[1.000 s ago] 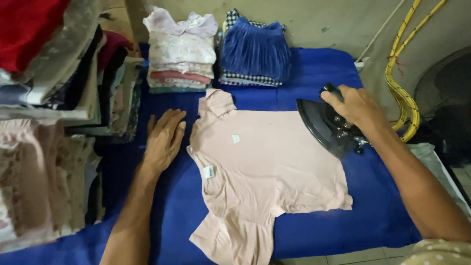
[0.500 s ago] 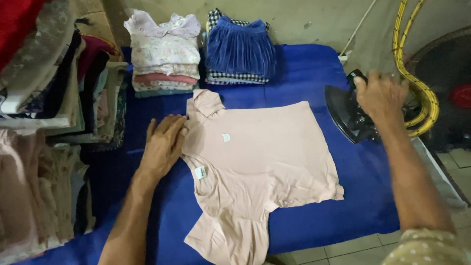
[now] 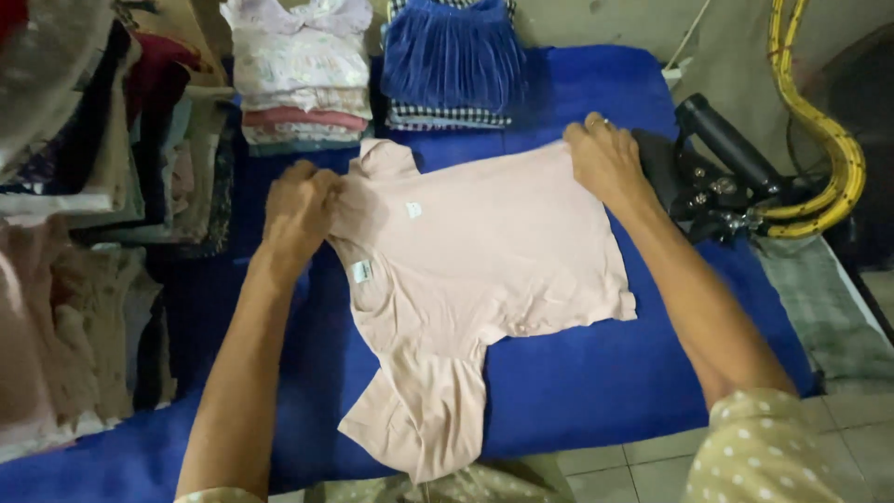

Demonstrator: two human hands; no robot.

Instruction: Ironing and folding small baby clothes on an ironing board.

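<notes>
A pale pink T-shirt [image 3: 475, 270] lies spread on a blue padded ironing surface [image 3: 596, 391], one sleeve hanging toward the near edge. My left hand [image 3: 298, 210] grips the shirt at its left shoulder, by the collar. My right hand [image 3: 605, 163] pinches the shirt's far right edge near the hem. A black iron [image 3: 712, 172] stands set down just right of my right hand, untouched.
Folded clothes sit at the back: a pastel stack [image 3: 303, 84] and a blue pleated garment on checked cloth [image 3: 452, 65]. Piles of clothes [image 3: 84, 233] crowd the left side. A yellow hose [image 3: 819, 121] curls at the right, over a grey cloth [image 3: 824, 307] and tiled floor.
My right hand let go of the iron, which now rests at the right, and moved left onto the shirt's edge. My left hand went from lying flat to gripping the shoulder.
</notes>
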